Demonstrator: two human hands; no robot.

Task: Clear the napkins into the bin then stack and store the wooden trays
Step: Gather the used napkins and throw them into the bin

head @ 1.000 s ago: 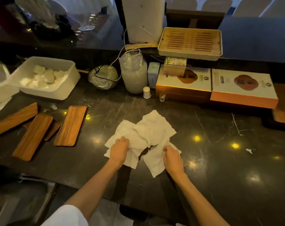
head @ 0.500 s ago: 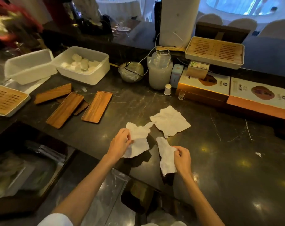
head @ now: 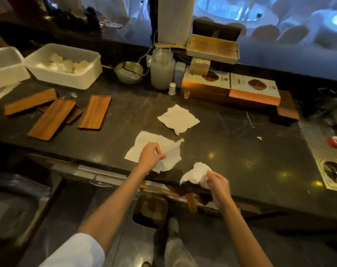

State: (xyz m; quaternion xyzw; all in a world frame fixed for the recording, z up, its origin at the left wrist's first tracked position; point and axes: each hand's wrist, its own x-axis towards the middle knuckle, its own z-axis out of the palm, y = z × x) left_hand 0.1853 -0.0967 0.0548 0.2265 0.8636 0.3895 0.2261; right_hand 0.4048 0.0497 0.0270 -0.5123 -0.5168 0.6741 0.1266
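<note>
From my head view: my right hand (head: 217, 182) clenches a balled napkin (head: 195, 173) over the worktop's (head: 240, 151) near edge, bunched small so it drops cleanly into the bin. My left hand (head: 151, 156) pinches a flat napkin (head: 144, 143) to gather it. A third napkin (head: 178, 119) waits mid-worktop; wooden trays (head: 94, 111) lie scattered toward the left edge.
</note>
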